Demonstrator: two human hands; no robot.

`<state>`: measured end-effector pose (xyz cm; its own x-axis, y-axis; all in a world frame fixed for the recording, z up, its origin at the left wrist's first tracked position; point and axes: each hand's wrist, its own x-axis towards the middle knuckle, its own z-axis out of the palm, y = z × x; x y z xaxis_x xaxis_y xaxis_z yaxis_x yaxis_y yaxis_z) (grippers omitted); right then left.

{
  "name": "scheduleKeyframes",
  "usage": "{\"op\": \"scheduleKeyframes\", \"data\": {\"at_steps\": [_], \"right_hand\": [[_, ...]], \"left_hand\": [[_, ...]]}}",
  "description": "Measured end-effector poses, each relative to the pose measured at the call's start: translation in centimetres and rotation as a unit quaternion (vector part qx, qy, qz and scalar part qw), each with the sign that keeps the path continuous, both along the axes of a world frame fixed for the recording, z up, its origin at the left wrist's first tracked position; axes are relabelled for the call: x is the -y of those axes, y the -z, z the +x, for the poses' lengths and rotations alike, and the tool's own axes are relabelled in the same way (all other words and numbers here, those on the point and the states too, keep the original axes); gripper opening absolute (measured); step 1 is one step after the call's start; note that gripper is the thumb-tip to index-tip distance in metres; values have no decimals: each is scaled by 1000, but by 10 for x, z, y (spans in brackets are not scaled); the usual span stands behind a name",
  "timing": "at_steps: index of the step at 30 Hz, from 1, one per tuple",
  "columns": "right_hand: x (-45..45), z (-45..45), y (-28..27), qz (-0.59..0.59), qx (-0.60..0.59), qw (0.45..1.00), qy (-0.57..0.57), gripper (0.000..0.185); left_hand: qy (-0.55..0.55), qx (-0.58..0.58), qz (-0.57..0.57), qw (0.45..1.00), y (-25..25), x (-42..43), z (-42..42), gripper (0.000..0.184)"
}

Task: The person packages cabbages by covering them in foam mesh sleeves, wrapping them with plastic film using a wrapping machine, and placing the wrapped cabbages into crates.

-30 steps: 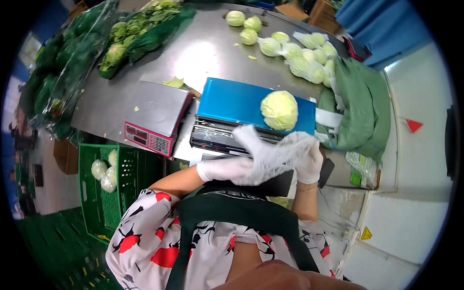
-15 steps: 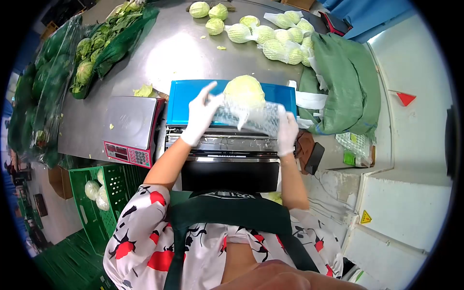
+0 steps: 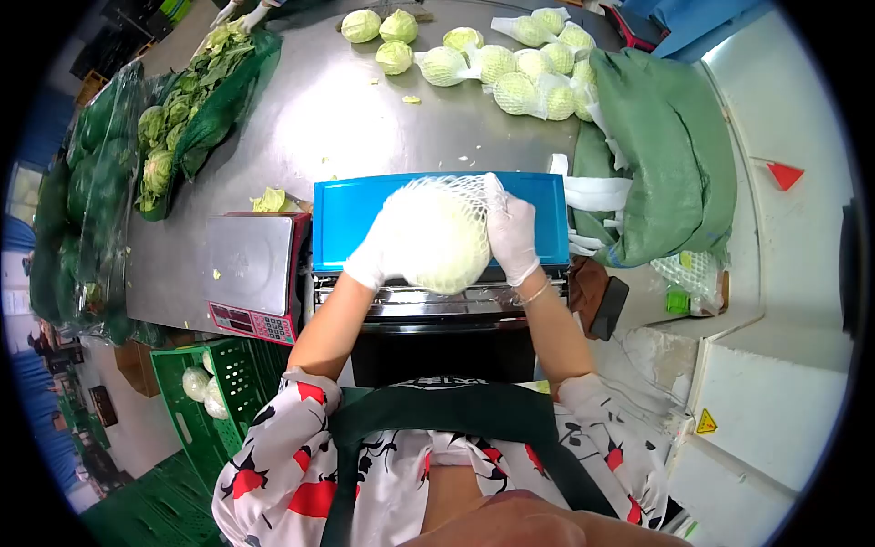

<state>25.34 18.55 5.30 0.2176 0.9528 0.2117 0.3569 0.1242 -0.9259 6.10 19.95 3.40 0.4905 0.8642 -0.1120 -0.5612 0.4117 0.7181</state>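
A pale green cabbage [image 3: 445, 248] is held over a blue-topped metal machine [image 3: 342, 210], with a white foam net sleeve [image 3: 447, 189] stretched round it. My left hand [image 3: 385, 244], in a white glove, is wrapped round the cabbage's left side, its fingertips partly hidden by glove and net of the same white. On the other side, my right hand [image 3: 510, 230], also gloved, has its fingers closed on the net's edge at the upper right of the cabbage.
Netted and bare cabbages [image 3: 515, 91] lie at the back. A scale [image 3: 251, 264] stands left, above a green crate [image 3: 187, 401]. Green sacking [image 3: 670, 150] lies right. Another person's gloved hands [image 3: 251, 16] are at leafy cabbages [image 3: 169, 137].
The cabbage has come off the blue top toward me and now sits inside the net sleeve. My left hand has closed round it; my right hand has moved up and inward.
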Motion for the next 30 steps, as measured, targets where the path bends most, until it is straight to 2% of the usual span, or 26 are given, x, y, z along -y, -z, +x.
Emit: {"op": "scheduleKeyframes", "data": {"at_steps": [1,3,4,6,7,8,9,11,14,15,16,17,18,19,21,22,24,25,26,27,29,30], "right_hand": [[-4,1,-7,-52,-66,996,-31,44],[-14,11,-18,-153,-193,965,-94,40],[-24,15,-2,-47,-121,976,-177,34],[-23,20,45,-202,-309,900,-230,32],[-23,20,49,-274,-394,840,-253,31],[-17,25,53,-341,-401,822,-219,31],[-8,27,51,-300,-336,866,-216,33],[7,26,44,-213,-195,953,-87,39],[15,19,15,-231,-430,870,-67,52],[16,7,12,-258,-549,776,-170,53],[18,5,15,-218,-491,829,-156,52],[19,3,25,-177,-430,874,-140,52],[19,2,32,-114,-421,889,-138,61],[22,1,38,-77,-355,924,-117,67],[43,-6,50,-18,-216,974,-65,78],[49,-8,64,18,-182,980,-73,96],[63,-2,63,46,-21,995,-80,101],[69,-4,59,58,59,993,-84,103],[71,-5,62,9,14,995,-95,108],[68,-7,66,3,-53,994,-98,106],[64,-1,64,-30,-104,988,-110,104],[61,4,65,-36,-83,988,-125,103]], "left_hand": [[30,139,-196,970,-5,10,0,41],[-20,164,-168,972,29,31,3,45],[1,231,-176,957,37,36,2,46],[39,325,-205,922,58,36,-1,51],[20,283,-221,933,59,30,-4,53],[-2,242,-237,941,60,25,-8,54],[-24,201,-253,946,61,21,-11,56],[-33,182,-223,957,47,8,-19,55],[-58,96,-160,981,35,-16,-19,56],[-68,57,-138,986,32,-23,-16,57],[-9,178,-172,969,29,-29,-15,58],[4,162,-144,976,31,-35,-13,56],[16,146,-119,982,29,-39,-9,55],[28,130,-94,987,27,-43,-5,54],[-46,-85,51,994,46,-49,-6,49],[-122,-202,45,971,36,-40,-13,49],[-233,-321,42,917,7,-12,-12,51],[-270,-331,42,903,-18,8,-6,53],[-135,-342,122,922,25,11,-24,57],[-28,-312,142,939,25,25,-16,64],[-41,-290,132,947,22,35,-10,67],[-32,-276,118,953,23,32,-12,69]]}}
